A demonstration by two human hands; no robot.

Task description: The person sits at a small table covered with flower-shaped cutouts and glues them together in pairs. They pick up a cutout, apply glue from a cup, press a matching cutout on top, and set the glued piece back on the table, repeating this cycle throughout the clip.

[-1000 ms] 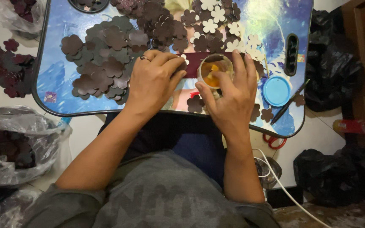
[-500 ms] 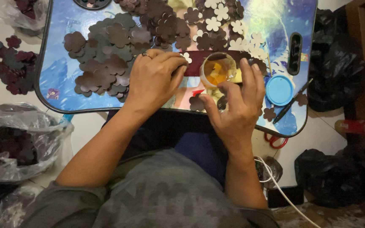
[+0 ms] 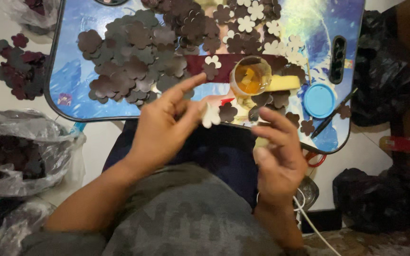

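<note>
A pale flower-shaped cutout (image 3: 210,115) is pinched at the fingertips of the left hand (image 3: 164,125), index finger extended, and is held just above the near edge of the counter (image 3: 79,97), close to the small glass of amber liquid (image 3: 250,77). The right hand (image 3: 278,154) is kept loosely open below it, fingers spread and holding nothing. A heap of dark flower cutouts (image 3: 138,61) is gathered on the counter's left half, within reach, while a blue lid (image 3: 319,100) lies off to the right.
</note>
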